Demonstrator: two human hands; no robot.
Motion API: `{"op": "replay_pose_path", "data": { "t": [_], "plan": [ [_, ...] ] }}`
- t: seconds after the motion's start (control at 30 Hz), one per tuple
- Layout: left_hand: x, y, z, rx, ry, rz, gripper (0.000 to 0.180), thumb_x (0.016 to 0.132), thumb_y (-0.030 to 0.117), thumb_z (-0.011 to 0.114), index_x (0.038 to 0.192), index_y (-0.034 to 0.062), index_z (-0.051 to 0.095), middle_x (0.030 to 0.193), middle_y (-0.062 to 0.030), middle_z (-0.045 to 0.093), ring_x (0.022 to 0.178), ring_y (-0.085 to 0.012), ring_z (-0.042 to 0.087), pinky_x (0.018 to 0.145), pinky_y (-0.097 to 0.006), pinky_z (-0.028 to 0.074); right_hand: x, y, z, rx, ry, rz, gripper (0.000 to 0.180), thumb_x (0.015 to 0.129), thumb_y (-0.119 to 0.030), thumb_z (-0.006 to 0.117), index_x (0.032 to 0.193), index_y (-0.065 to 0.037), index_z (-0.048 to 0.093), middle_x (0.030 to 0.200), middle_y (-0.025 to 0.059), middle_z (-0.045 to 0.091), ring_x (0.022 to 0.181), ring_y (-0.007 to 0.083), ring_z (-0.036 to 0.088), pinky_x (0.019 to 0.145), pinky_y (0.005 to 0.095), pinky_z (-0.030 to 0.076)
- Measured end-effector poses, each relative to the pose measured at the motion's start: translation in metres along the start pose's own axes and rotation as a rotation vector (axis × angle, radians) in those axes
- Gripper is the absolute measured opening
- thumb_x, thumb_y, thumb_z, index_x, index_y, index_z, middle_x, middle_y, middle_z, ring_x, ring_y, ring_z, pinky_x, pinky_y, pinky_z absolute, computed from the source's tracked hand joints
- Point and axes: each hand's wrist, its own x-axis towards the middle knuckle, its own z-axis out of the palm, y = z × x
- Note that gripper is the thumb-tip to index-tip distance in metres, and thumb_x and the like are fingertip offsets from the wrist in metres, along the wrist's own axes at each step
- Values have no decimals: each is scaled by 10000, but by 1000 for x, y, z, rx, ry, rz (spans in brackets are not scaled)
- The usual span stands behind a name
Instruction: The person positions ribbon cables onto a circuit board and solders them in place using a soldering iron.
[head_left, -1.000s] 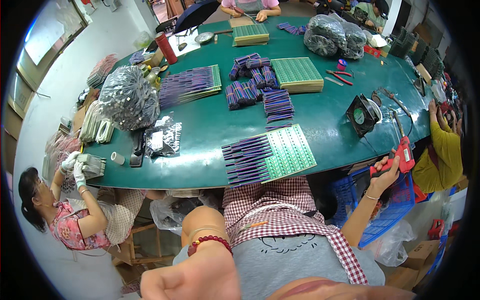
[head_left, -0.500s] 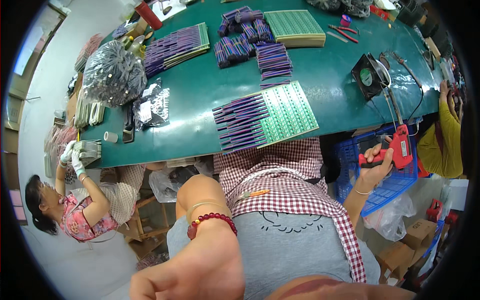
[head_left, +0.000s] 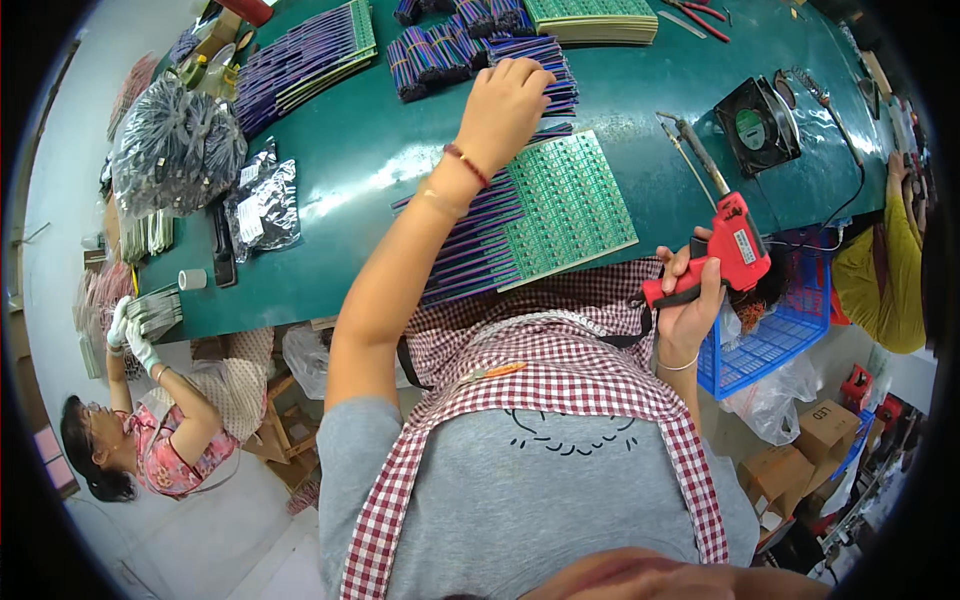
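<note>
My left hand [head_left: 507, 108] reaches over a loose pile of blue and purple wires [head_left: 550, 70], its fingers bent and drawn together at the pile. What they pinch, if anything, is hidden. My right hand [head_left: 690, 308] grips a red soldering gun [head_left: 738, 245] by its handle, the metal tip pointing up over the table edge. Between my hands lies a green circuit board panel [head_left: 570, 205] with rows of small boards. Blue and purple wires [head_left: 480, 240] run from its left part, partly hidden by my left forearm.
Tied wire bundles [head_left: 430, 60] and stacked green panels [head_left: 592, 22] lie farther back on the green table [head_left: 340, 190]. A black fan [head_left: 757, 125] stands at right. Bags of parts [head_left: 175, 150] and wired panels [head_left: 305, 60] are left. A gloved co-worker [head_left: 175, 430] sits left; another person's yellow sleeve [head_left: 880, 285] shows right.
My left hand has gone from low near my body to the wire pile on the table. My right hand has brought the soldering gun leftward and up, closer to the panel.
</note>
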Motion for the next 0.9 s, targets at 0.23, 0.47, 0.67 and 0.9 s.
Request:
{"op": "replay_pose_path", "data": {
  "t": [0.23,0.47,0.67,0.9],
  "plan": [
    [2,-14,46,394,-77,139,98,798,131,620,871,93,566,879,-57,548,846,-232,547,733,-354,443,7,-5,0,-50,26,-49,429,996,-340,514,1241,8,462,726,62,527,545,119,508,839,409,475],
    [0,-14,43,257,-150,135,91,848,60,561,936,42,576,878,-115,586,879,-289,597,777,-385,489,15,-1,0,-53,44,2,424,994,-328,519,1241,11,458,714,64,524,527,120,496,817,399,473],
    [-9,-3,19,-124,-149,-33,149,814,36,599,961,22,581,923,-157,602,890,-355,610,770,-420,514,17,-4,1,-89,21,-35,407,1009,-319,470,1246,12,471,736,55,510,540,97,457,825,377,446],
    [-50,51,15,-332,-328,-174,205,803,58,650,991,17,581,936,-155,592,880,-354,600,782,-427,496,14,-3,-5,-100,-8,-18,402,1013,-315,463,1247,12,474,736,57,510,545,94,456,818,377,444]
  ]
}}
